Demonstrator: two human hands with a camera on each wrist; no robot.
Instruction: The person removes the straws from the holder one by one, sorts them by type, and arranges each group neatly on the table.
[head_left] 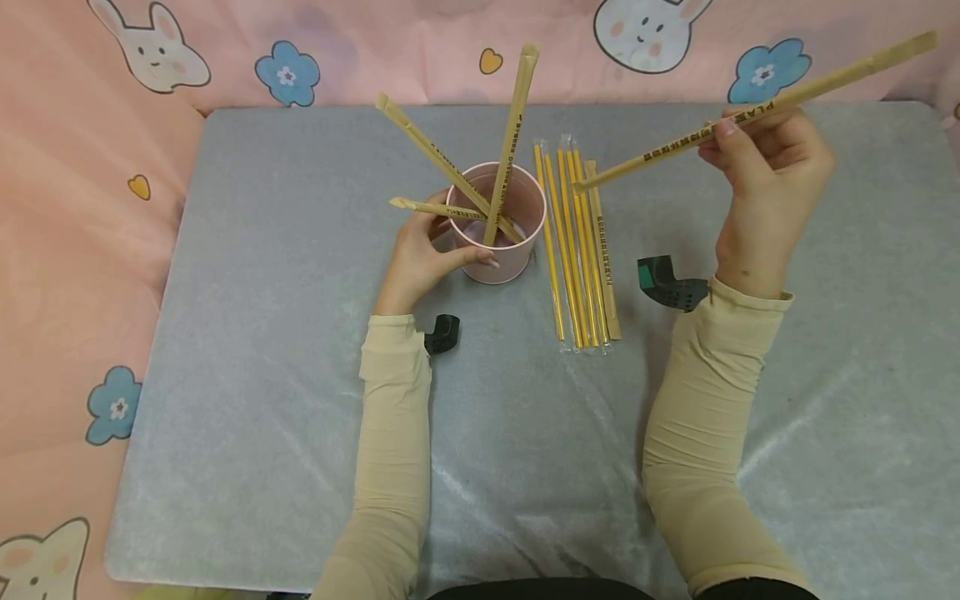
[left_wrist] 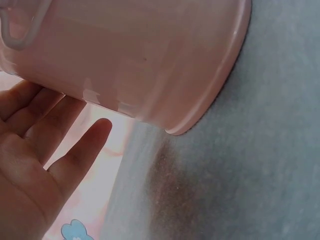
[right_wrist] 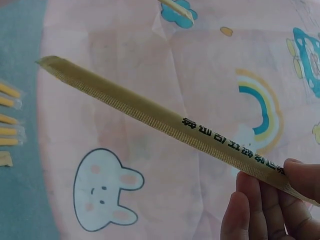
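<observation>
A pink cup [head_left: 504,225] stands on the grey mat [head_left: 262,375] with three paper-wrapped straws [head_left: 510,142] leaning in it. My left hand [head_left: 427,254] holds the cup's left side, thumb against its front wall; the left wrist view shows the cup's wall [left_wrist: 145,55] and my fingers [left_wrist: 75,155] beside it. My right hand [head_left: 761,162] is raised at the right and pinches a long brown paper-wrapped straw [head_left: 757,108] with black print, its tip slanting down toward the cup. The right wrist view shows that straw [right_wrist: 165,125] between my fingertips [right_wrist: 300,180].
Several yellow straws in clear wrap and one brown-wrapped straw [head_left: 577,250] lie in a row just right of the cup. Pink cloth with rabbits and flowers [head_left: 90,250] surrounds the mat. Wrist-worn cameras [head_left: 671,283] sit by both cuffs.
</observation>
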